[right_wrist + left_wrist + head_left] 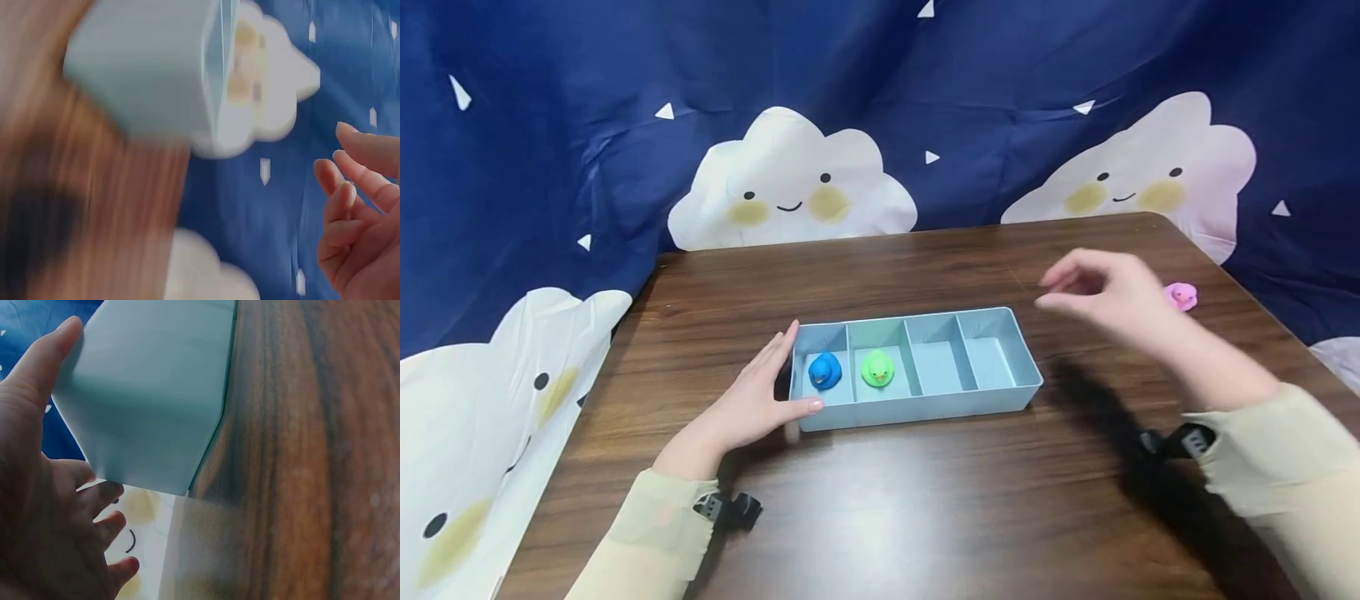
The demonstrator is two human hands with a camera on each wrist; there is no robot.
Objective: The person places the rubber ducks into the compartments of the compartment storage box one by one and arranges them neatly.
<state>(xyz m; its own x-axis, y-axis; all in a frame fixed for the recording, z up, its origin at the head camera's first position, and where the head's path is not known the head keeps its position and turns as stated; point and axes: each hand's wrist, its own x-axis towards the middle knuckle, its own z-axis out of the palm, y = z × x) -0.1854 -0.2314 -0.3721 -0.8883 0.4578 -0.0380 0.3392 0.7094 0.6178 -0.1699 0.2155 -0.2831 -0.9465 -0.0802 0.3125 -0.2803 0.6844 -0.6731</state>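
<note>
A pale blue box with compartments in a row sits on the table. A blue rubber duck occupies its leftmost compartment, and a green rubber duck the one beside it. My left hand rests against the box's left end, thumb at the front rim and straight fingers along the end wall; the left wrist view shows that hand spread about the box corner. Right of the box, my right hand is raised over the table, fingers loosely bent and holding nothing. Partly behind it lies a pink rubber duck.
The brown wooden table has its far edge by a dark blue curtain with white clouds. The right table edge runs close past the pink duck. Small black devices are strapped at both wrists.
</note>
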